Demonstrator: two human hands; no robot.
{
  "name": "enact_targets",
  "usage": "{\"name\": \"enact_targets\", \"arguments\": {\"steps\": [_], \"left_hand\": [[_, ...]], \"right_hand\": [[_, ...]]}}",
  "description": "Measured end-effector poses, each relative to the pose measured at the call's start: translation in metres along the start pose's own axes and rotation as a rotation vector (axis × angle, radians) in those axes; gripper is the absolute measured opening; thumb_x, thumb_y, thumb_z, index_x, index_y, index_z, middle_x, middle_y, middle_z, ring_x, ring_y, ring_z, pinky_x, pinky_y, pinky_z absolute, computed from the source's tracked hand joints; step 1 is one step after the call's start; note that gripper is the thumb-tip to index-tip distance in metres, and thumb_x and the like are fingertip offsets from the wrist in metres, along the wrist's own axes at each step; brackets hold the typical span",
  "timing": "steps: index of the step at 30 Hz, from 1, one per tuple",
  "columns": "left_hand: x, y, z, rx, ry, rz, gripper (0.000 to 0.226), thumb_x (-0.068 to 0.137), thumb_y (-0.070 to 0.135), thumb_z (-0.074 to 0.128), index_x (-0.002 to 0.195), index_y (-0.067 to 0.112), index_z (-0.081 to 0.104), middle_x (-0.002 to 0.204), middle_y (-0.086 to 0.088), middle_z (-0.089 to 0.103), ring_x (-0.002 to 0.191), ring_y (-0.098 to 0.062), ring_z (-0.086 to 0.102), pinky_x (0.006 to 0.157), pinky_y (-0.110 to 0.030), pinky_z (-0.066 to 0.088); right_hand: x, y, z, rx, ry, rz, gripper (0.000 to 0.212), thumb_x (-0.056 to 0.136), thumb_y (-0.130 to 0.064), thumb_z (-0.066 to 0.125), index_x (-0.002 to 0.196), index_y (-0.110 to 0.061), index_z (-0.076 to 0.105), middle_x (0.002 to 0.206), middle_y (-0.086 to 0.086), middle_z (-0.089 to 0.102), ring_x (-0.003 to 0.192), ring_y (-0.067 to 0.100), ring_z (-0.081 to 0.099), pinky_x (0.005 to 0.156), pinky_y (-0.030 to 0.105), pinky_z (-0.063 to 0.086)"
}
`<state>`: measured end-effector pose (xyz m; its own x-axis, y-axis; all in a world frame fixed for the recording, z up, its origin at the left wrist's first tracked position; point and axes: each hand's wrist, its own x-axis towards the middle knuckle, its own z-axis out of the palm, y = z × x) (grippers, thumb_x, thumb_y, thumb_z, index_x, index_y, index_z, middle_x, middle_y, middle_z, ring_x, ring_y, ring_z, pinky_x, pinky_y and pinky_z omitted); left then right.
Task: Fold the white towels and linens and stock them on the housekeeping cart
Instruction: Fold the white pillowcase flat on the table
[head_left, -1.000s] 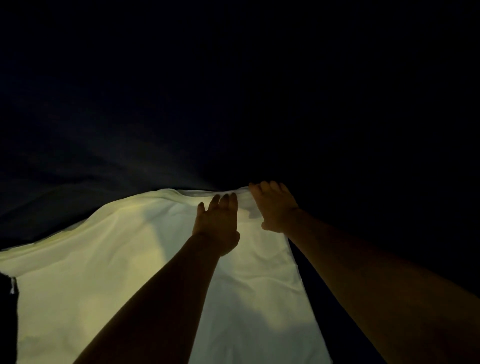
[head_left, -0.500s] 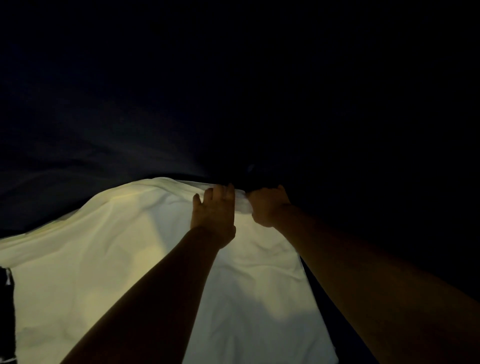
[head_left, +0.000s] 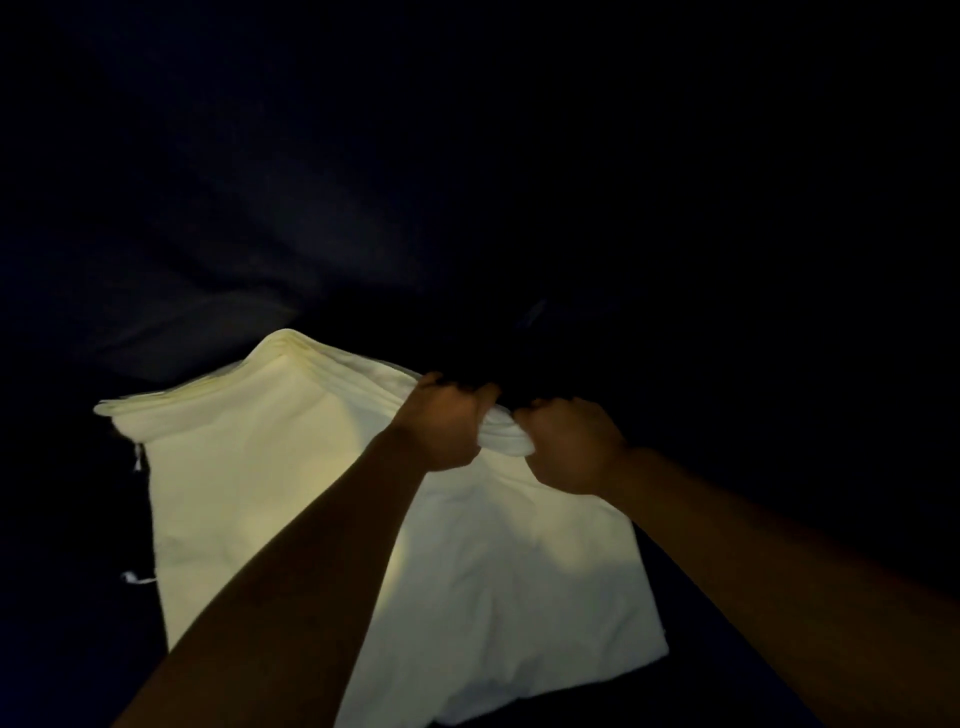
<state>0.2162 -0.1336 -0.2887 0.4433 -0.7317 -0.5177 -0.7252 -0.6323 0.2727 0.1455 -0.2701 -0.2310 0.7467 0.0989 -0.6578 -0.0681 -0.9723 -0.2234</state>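
Lighting: very dim; only the cloth and the two forearms show clearly.
Item: white linen (head_left: 270, 493), spread on a dark surface (head_left: 182, 291) and lying below both arms, its near end towards the person.
Far edge: stitched hem bands visible, raised into a peak at the upper left and bunched into a thick roll between the hands.
Left hand (head_left: 441, 426): fingers curled over the far hem, gripping it.
Right hand (head_left: 569, 449): fingers curled round the bunched hem just beside the left hand, gripping it.
Markings: two small white tags (head_left: 137, 460) hang at the linen's left edge; they are too small and too dark for any writing to be read.
Change, one second: both hands then lay flat with straight fingers on the far edge; both are now closed on it.
Change, half a second: the left hand was still flat while the right had curled.
Change, cloth: the far hem has lifted off the surface, and the linen's left side has drawn in.
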Motion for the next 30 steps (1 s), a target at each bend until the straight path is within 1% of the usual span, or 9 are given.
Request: {"name": "enact_targets", "arguments": {"steps": [3,7,10,15,18,20,22,26,30], "left_hand": [[-0.015,-0.008,-0.018,0.012,0.026,0.024,0.05,0.083,0.024,0.057,0.131,0.022,0.045,0.124,-0.002,0.06,0.117,-0.024,0.053,0.105,-0.032,0.031],[-0.05,-0.008,-0.034,0.048,0.054,0.005,0.053,0.081,0.041,0.054,0.132,0.028,0.046,0.128,0.004,0.059,0.122,-0.018,0.05,0.108,-0.031,0.026],[-0.082,-0.002,-0.057,-0.027,0.045,-0.048,0.058,0.077,0.037,0.063,0.132,0.026,0.05,0.131,0.0,0.057,0.126,-0.022,0.047,0.109,-0.032,0.025],[-0.139,0.026,-0.102,-0.084,-0.085,-0.196,0.032,0.084,0.03,0.059,0.113,0.017,0.064,0.115,-0.008,0.066,0.109,-0.028,0.06,0.091,-0.034,0.045],[-0.176,0.055,-0.121,-0.033,-0.093,-0.223,0.026,0.083,0.029,0.057,0.106,0.019,0.065,0.108,-0.007,0.067,0.103,-0.028,0.062,0.087,-0.035,0.047],[-0.201,0.077,-0.135,-0.011,-0.078,-0.236,0.023,0.084,0.028,0.055,0.102,0.019,0.064,0.106,-0.006,0.068,0.101,-0.027,0.063,0.085,-0.033,0.046],[-0.224,0.103,-0.152,0.016,-0.041,-0.236,0.019,0.085,0.026,0.053,0.1,0.018,0.063,0.104,-0.006,0.067,0.098,-0.027,0.063,0.081,-0.03,0.045],[-0.265,0.146,-0.181,0.063,-0.012,-0.255,0.015,0.085,0.026,0.054,0.094,0.018,0.062,0.097,-0.006,0.067,0.089,-0.025,0.062,0.07,-0.029,0.04],[-0.315,0.184,-0.207,0.022,0.05,-0.341,0.014,0.086,0.029,0.054,0.094,0.021,0.062,0.095,-0.001,0.066,0.087,-0.021,0.063,0.066,-0.029,0.038]], "right_hand": [[-0.02,-0.013,-0.018,0.02,0.001,0.018,0.024,0.093,-0.02,0.05,0.114,-0.011,0.054,0.117,0.01,0.06,0.105,0.029,0.059,0.083,0.031,0.045],[-0.057,-0.031,-0.047,0.073,-0.017,-0.007,0.024,0.09,-0.02,0.051,0.112,-0.01,0.054,0.113,0.012,0.062,0.1,0.032,0.06,0.075,0.029,0.043],[-0.085,-0.048,-0.064,0.098,0.004,-0.033,0.025,0.091,-0.022,0.051,0.112,-0.008,0.055,0.113,0.012,0.062,0.099,0.031,0.061,0.076,0.029,0.044],[-0.133,-0.075,-0.089,0.159,0.004,-0.019,0.024,0.091,-0.024,0.054,0.111,-0.011,0.055,0.111,0.009,0.063,0.098,0.026,0.061,0.073,0.026,0.043],[-0.168,-0.089,-0.108,0.122,-0.057,0.006,0.046,0.084,-0.034,0.061,0.124,-0.017,0.044,0.115,0.007,0.06,0.099,0.026,0.06,0.075,0.03,0.046],[-0.189,-0.105,-0.117,-0.102,-0.101,-0.036,0.073,0.078,-0.041,0.066,0.138,-0.021,0.03,0.124,0.006,0.051,0.109,0.028,0.053,0.09,0.039,0.043],[-0.207,-0.125,-0.119,-0.263,-0.133,-0.062,0.08,0.078,-0.037,0.068,0.143,-0.019,0.024,0.131,0.008,0.043,0.118,0.03,0.046,0.102,0.048,0.031],[-0.238,-0.136,-0.128,-0.178,-0.127,-0.043,0.039,0.087,-0.02,0.058,0.125,-0.017,0.048,0.118,0.008,0.058,0.103,0.027,0.058,0.075,0.035,0.041],[-0.293,-0.142,-0.145,-0.216,0.054,-0.149,0.022,0.087,-0.018,0.054,0.109,-0.017,0.058,0.111,0.007,0.062,0.099,0.027,0.06,0.07,0.031,0.039]]}}
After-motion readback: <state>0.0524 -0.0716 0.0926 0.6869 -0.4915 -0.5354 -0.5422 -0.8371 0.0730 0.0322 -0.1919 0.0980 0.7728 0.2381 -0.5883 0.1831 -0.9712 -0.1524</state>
